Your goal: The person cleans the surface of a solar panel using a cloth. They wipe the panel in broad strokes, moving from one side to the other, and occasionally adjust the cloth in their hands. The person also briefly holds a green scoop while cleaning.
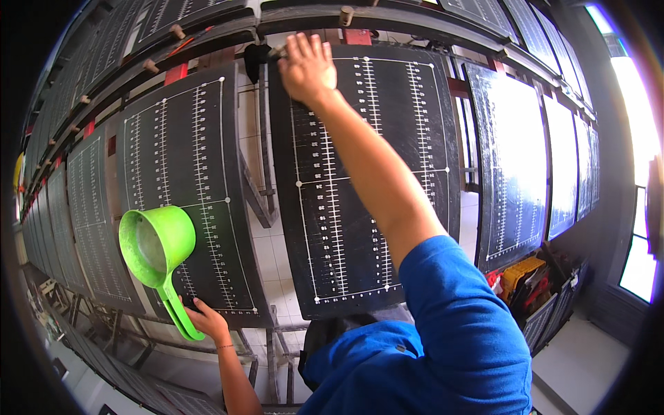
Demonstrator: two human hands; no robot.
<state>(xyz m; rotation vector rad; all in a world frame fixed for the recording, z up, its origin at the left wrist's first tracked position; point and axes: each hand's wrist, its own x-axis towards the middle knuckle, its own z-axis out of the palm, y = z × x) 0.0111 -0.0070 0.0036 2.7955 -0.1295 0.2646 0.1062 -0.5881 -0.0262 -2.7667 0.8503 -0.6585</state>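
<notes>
My left hand (206,321) is closed on the handle of a bright green plastic dipper (181,235), low on the left. The dipper is tilted, its round mouth turned to the left, above a black board with white scales (181,152). What it contains, if anything, I cannot make out. My right arm reaches across the middle black board (346,238), which bears white numbered scales and lines. At that board's far left corner, my right hand (308,72) lies palm down with fingers stretched out. Beside its thumb is a dark object (257,62), partly hidden, of unclear kind.
Similar boards stand in rows, including a glossy one (508,166) reflecting light on the right. A dark rail with wooden pegs (346,15) runs along the far side. A yellow crate (520,277) sits at the lower right. Metal frame legs (271,360) stand between boards.
</notes>
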